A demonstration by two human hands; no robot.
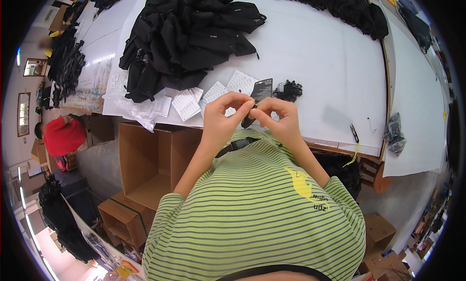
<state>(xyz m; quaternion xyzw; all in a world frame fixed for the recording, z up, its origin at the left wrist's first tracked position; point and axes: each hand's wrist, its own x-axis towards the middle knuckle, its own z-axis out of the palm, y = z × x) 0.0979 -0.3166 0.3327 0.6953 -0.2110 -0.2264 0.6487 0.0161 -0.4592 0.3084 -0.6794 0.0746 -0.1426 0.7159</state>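
Observation:
My left hand [225, 115] and my right hand [280, 117] meet at the table's front edge, thumbs and forefingers pinched together. Between their fingertips is the lower end of a black hang tag [262, 89] with pale print, standing up behind them. A small dark piece [248, 121] shows below the fingertips; what it is I cannot make out. Just right of the tag lies a small heap of black strings [290, 90]. White printed cards [186, 104] are spread to the left, partly hidden behind my left hand.
A big pile of black garments [179, 43] covers the white table's [320, 62] left part. Thread snips [354, 133] and a clear bag [394, 134] lie on the right. Clear plastic [131, 104] hangs over the front edge above an open cardboard box [145, 159]. Farther left is a person in red [64, 135].

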